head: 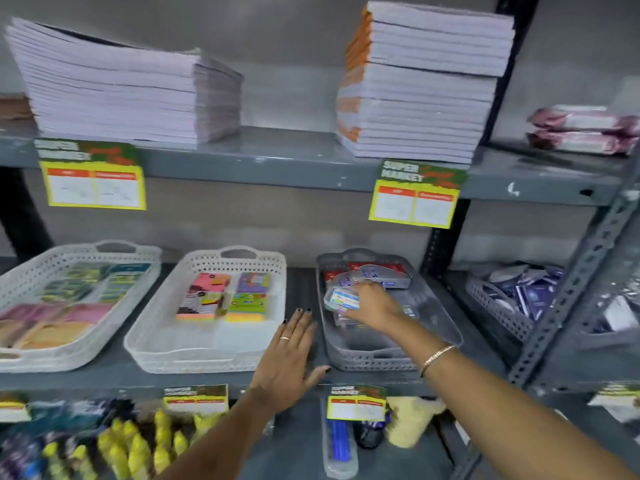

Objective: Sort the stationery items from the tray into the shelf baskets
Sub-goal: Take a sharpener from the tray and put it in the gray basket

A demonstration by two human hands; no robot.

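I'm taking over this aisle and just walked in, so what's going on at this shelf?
A person is filling baskets on the middle shelf. The right hand holds a clear packet inside the grey basket, which already has similar packets in it. The left hand lies flat on the shelf, fingers straight, between the grey basket and a white basket of sticky notes.

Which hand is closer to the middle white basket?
Left. The left hand lies flat on the shelf right beside the white basket; the right hand is farther right, over the grey basket, holding a small packet.
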